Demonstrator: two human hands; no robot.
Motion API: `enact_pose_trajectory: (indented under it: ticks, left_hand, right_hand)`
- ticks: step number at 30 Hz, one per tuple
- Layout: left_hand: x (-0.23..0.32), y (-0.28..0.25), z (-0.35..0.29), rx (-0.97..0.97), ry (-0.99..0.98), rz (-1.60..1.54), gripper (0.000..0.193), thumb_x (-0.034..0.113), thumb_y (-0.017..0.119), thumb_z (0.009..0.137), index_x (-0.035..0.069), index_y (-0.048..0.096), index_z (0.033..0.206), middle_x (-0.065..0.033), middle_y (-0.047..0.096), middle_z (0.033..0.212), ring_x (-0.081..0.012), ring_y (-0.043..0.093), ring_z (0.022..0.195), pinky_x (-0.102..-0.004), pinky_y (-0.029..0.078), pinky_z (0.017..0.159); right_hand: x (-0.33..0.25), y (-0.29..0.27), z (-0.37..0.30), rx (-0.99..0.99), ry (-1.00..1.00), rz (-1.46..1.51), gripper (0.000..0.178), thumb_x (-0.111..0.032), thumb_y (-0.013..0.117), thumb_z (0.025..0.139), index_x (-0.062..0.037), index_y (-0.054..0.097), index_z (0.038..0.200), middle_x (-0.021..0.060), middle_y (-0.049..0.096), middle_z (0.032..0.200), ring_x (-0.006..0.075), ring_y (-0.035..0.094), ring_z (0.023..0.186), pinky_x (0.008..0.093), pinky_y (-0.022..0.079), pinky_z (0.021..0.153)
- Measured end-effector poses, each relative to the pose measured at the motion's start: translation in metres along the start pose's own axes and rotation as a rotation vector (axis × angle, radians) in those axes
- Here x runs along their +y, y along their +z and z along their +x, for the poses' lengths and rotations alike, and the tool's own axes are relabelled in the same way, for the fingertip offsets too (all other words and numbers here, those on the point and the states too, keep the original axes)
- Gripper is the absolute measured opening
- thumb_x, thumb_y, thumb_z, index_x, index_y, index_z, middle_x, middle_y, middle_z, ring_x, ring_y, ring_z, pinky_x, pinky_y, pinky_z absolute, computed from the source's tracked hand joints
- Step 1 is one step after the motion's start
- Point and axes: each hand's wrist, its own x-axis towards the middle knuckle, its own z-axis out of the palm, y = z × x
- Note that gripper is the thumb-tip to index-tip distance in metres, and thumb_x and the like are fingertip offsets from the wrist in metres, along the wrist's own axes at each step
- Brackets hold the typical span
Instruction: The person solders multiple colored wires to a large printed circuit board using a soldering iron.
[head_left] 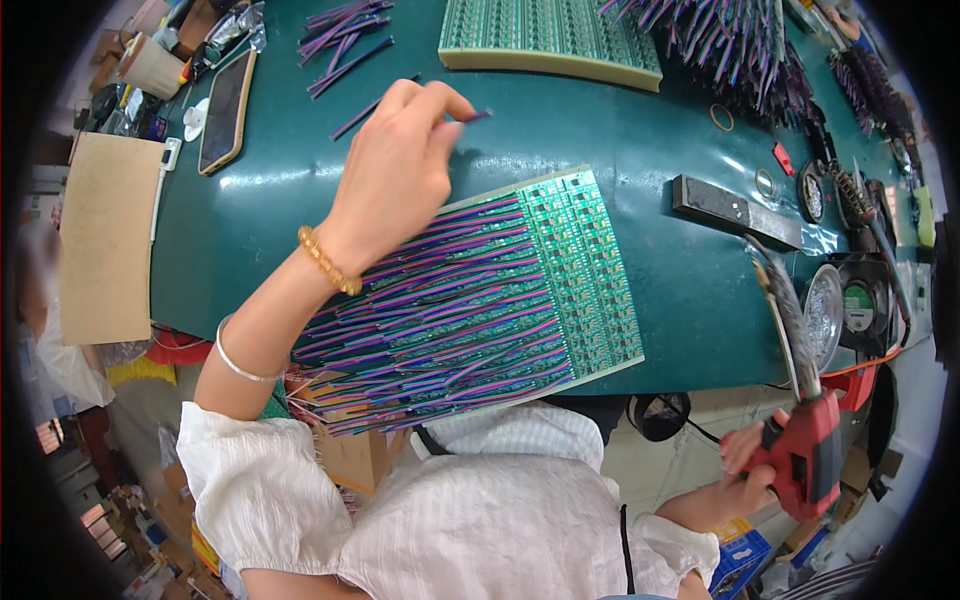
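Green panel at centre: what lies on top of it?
Rows of multicoloured wires cover the left of the panel; small components show on its right. The surface beneath the wires is mostly hidden.

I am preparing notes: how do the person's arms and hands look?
The left hand and right hand are ungloved. The left arm wears a golden beaded bracelet and, nearer the elbow, a thin silvery bangle. The sleeves are white and short.

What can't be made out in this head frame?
All in the head view:
Held wire: mostly hidden by the left hand.
Red tool: handle partly covered by the right hand.
Circuit panel: left part hidden under attached wires; component markings too small.
Stacked boards: far edge cut off by the picture's upper edge.
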Motion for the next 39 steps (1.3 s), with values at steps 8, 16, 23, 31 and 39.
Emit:
enact_pose_trajectory:
  ticks: [8, 16, 23, 31, 39]
  left_hand:
    - [0.035, 0.013, -0.001, -0.367, -0.316, -0.341, 0.013, 0.008, 0.063, 0.091, -0.004, 0.062, 0.086, -0.004, 0.06, 0.072, -0.006, 0.05, 0.063, -0.0214, 0.042, 0.058]
    - [0.035, 0.021, -0.004, -0.319, -0.235, -0.334, 0.012, 0.004, 0.064, 0.089, -0.004, 0.058, 0.082, -0.0019, 0.058, 0.068, -0.0037, 0.048, 0.059, -0.0218, 0.039, 0.051]
    - [0.034, 0.02, 0.003, -0.426, -0.417, -0.503, 0.013, 0.001, 0.067, 0.086, -0.003, 0.058, 0.077, 0.0025, 0.055, 0.063, 0.0008, 0.041, 0.053, -0.0191, 0.032, 0.046]
    - [0.032, 0.03, -0.001, -0.293, -0.213, -0.349, 0.013, 0.0, 0.067, 0.084, -0.002, 0.058, 0.075, 0.0036, 0.049, 0.057, 0.0, 0.035, 0.049, -0.0204, 0.026, 0.044]
    - [0.027, 0.029, 0.003, -0.378, -0.321, -0.415, 0.014, -0.001, 0.067, 0.083, -0.001, 0.057, 0.074, 0.0044, 0.049, 0.057, 0.0016, 0.037, 0.05, -0.0187, 0.027, 0.044]
  right_hand:
    - [0.013, 0.075, 0.018, -0.047, 0.234, 0.16, 0.084, -0.058, 0.064, 0.083, 0.0128, 0.046, 0.123, 0.0003, 0.047, 0.05, 0.0102, 0.044, 0.04, 0.0231, 0.037, 0.041]
    - [0.012, 0.081, 0.046, -0.302, 0.303, 0.127, 0.087, -0.059, 0.066, 0.079, 0.0143, 0.047, 0.122, 0.0005, 0.047, 0.05, 0.0099, 0.043, 0.039, 0.0226, 0.036, 0.041]
    - [0.01, 0.089, 0.05, -0.199, 0.432, 0.086, 0.091, -0.062, 0.065, 0.079, 0.0124, 0.043, 0.127, -0.0015, 0.048, 0.05, 0.0095, 0.042, 0.039, 0.0227, 0.036, 0.041]
    - [0.046, 0.056, 0.056, -0.591, 0.226, 0.326, 0.095, -0.066, 0.06, 0.081, 0.0107, 0.037, 0.132, -0.0018, 0.048, 0.051, 0.0104, 0.044, 0.042, 0.0232, 0.036, 0.043]
    - [0.039, 0.047, 0.055, -0.677, 0.349, 0.247, 0.088, -0.065, 0.062, 0.081, 0.0089, 0.042, 0.125, 0.0009, 0.052, 0.055, 0.0127, 0.047, 0.045, 0.0252, 0.039, 0.045]
